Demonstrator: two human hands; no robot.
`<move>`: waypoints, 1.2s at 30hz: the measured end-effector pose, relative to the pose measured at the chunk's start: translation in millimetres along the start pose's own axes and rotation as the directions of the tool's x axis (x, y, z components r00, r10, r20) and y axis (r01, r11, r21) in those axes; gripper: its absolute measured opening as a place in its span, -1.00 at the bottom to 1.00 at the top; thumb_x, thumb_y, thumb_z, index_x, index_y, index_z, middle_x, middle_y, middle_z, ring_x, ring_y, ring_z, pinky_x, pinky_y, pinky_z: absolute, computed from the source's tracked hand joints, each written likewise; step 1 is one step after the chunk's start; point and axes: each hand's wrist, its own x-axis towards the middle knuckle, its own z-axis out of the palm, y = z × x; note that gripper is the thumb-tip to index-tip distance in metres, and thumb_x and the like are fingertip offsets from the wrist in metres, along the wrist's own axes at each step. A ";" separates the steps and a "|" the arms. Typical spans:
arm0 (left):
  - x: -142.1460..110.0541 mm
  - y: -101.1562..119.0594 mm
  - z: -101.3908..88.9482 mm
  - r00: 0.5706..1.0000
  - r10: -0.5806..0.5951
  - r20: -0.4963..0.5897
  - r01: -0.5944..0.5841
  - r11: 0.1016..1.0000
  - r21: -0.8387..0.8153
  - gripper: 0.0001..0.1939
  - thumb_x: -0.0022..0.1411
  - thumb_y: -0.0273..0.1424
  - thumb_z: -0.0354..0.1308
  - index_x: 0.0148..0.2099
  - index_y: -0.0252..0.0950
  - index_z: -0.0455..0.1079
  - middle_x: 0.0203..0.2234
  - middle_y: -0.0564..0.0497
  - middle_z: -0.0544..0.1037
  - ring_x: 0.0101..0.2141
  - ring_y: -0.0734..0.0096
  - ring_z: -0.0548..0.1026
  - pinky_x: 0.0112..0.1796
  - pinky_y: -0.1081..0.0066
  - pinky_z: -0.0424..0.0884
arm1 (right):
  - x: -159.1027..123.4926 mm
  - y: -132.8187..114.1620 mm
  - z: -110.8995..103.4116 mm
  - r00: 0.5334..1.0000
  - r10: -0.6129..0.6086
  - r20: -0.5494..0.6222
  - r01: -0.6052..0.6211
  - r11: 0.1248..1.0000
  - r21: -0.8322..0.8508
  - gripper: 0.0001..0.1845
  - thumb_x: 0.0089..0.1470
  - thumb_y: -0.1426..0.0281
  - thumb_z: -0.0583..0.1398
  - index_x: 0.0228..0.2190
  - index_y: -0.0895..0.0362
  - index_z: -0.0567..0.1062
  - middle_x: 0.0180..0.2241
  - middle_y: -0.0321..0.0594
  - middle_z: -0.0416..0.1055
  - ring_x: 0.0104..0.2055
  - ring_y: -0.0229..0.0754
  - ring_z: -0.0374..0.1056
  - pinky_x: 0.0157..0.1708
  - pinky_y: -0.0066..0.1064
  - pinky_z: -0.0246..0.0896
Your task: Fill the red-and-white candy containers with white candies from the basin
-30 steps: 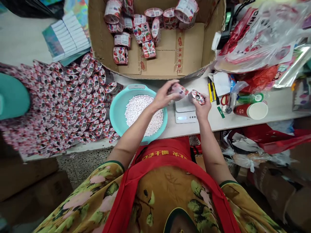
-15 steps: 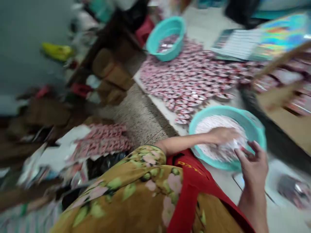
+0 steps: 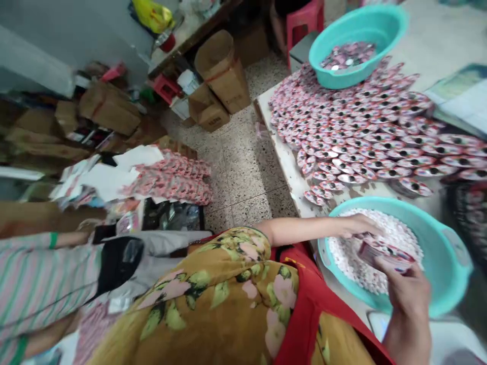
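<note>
My left hand (image 3: 357, 225) reaches into a teal basin (image 3: 451, 284) of small white candies (image 3: 353, 258). Its fingers curl down into the heap, and what they hold is hidden. My right hand (image 3: 407, 296) holds a small red-and-white packet (image 3: 384, 252) over the basin, right next to the left fingertips. Beyond the basin, several flat red-and-white packets (image 3: 365, 132) lie in overlapping rows on the white table (image 3: 283, 152).
A second teal basin (image 3: 353, 45) with packets stands at the table's far end. The speckled floor (image 3: 243, 167) runs left of the table, with cardboard boxes (image 3: 220, 76) and a pink stool (image 3: 304, 20). A person in a striped garment (image 3: 38, 284) sits at the left beside stacked packets (image 3: 171, 177).
My head has swung left, away from the cardboard box and the scale. Both hands moved from above the scale into the candy basin, and the right hand now grips the packet there.
</note>
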 end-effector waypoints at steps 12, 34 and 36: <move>-9.2 -6.9 3.7 0.985 -0.031 0.172 -0.098 0.716 0.692 -0.89 0.13 -0.51 0.10 -0.44 -0.31 0.40 -0.44 0.03 0.52 -0.29 0.39 0.44 -0.16 0.41 0.39 | -91.1 52.0 -53.8 0.962 0.002 -0.273 0.089 0.943 0.319 -0.38 -0.45 0.21 0.53 -0.25 0.04 0.54 -0.25 -0.19 0.58 -0.22 -0.05 0.50 -0.11 -0.16 0.44; 8.4 -15.8 52.0 0.921 -0.137 0.365 -0.363 0.045 0.931 -0.75 0.14 -0.42 0.04 -0.21 -0.29 0.53 -0.46 -0.03 0.56 -0.41 0.29 0.46 -0.31 0.37 0.29 | -234.2 175.3 -106.4 0.904 0.272 -0.330 -0.062 0.846 0.529 -0.41 -0.40 0.20 0.55 -0.29 0.06 0.51 -0.27 -0.27 0.55 -0.20 -0.09 0.46 -0.13 -0.30 0.35; 10.4 -16.7 52.3 0.925 -0.138 0.353 -0.342 0.098 0.935 -0.77 0.12 -0.40 0.06 -0.23 -0.29 0.52 -0.48 -0.01 0.55 -0.45 0.33 0.45 -0.34 0.39 0.29 | -234.2 179.1 -108.2 0.891 0.287 -0.353 -0.058 0.841 0.538 -0.41 -0.40 0.21 0.55 -0.28 0.06 0.51 -0.27 -0.28 0.55 -0.20 -0.10 0.46 -0.13 -0.30 0.35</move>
